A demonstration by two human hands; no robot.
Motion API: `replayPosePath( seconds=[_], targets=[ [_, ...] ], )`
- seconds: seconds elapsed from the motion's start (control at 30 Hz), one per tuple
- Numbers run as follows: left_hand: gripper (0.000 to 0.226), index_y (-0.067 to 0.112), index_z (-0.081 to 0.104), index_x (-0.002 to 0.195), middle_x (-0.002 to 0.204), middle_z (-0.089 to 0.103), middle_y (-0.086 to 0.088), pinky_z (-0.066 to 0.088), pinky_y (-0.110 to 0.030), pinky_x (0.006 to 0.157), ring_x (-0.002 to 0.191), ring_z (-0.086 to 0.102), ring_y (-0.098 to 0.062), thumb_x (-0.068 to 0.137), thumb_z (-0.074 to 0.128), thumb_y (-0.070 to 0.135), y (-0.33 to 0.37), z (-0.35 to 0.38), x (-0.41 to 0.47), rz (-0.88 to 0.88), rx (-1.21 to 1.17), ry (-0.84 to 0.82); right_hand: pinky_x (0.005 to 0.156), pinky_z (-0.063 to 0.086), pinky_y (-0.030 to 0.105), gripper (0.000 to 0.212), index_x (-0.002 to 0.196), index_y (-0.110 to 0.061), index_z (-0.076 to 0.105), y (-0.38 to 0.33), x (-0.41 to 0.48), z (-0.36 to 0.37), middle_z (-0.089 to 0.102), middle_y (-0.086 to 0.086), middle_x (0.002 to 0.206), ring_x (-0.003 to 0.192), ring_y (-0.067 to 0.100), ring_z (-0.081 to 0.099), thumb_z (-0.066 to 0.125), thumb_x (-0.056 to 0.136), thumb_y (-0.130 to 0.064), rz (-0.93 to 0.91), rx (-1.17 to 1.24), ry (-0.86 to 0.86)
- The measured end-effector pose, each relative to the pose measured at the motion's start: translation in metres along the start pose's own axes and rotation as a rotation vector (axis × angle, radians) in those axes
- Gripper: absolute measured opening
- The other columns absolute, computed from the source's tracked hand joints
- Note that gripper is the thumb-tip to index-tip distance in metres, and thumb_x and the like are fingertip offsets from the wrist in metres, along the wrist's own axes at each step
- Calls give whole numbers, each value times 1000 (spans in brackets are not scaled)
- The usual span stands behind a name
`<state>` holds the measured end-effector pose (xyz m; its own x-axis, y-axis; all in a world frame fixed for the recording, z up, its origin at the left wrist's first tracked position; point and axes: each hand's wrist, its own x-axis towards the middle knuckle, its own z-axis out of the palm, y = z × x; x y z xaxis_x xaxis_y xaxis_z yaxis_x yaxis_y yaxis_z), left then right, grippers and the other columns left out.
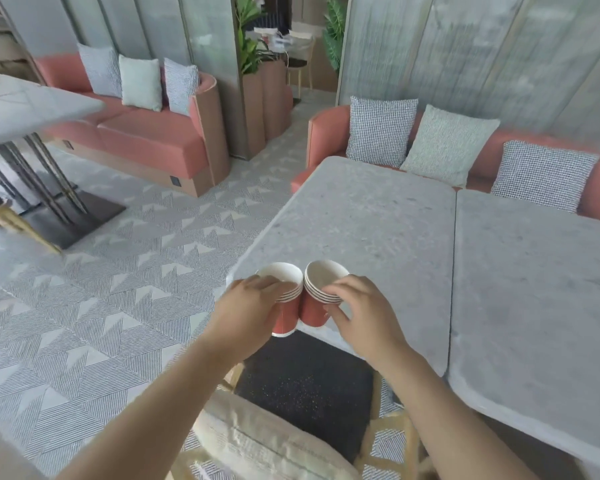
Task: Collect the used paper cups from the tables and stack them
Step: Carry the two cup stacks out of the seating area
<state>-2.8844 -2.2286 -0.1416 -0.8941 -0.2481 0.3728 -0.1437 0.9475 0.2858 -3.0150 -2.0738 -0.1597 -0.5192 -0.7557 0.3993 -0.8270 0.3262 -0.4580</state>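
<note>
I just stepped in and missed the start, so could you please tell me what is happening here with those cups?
A person is gathering red paper cups at the near corner of a grey table. The left hand grips one nested stack, the right hand grips a second stack, and the two stacks touch side by side. The left stack hangs past the table edge. They are not yet merged into one stack.
</note>
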Motion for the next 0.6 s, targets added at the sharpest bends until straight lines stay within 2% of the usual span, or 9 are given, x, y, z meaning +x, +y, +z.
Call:
replayPosePath(
  seconds=[0.27,0.4,0.53,0.6],
  targets=[
    [40,18,69,103,92,71,1,51,-40,74,80,66,-26,67,69,0,-74,-97,-147,-193,33,145,75,47,24,22,98,-12,69,-168,-21,66,65,1,92,89,19,58,72,77,-7,-152,132,-12],
    [40,19,70,100,91,71,0,51,-43,75,80,65,-27,64,61,4,-115,-156,-218,-355,76,196,79,38,14,21,99,-14,69,-255,-12,110,64,-2,91,91,15,56,71,78,-11,-257,220,-81],
    [37,21,69,105,95,69,2,49,-41,79,85,62,-28,72,63,6,-154,-210,-280,-509,135,253,78,45,25,21,99,-13,69,-337,4,151,63,1,90,90,20,58,71,78,-9,-410,302,-142],
    [38,23,68,109,98,68,4,47,-40,82,89,60,-26,75,65,5,-172,-231,-305,-570,166,290,77,44,24,22,98,-13,68,-371,12,170,63,1,89,89,20,58,71,77,-8,-481,333,-165]
  ],
)
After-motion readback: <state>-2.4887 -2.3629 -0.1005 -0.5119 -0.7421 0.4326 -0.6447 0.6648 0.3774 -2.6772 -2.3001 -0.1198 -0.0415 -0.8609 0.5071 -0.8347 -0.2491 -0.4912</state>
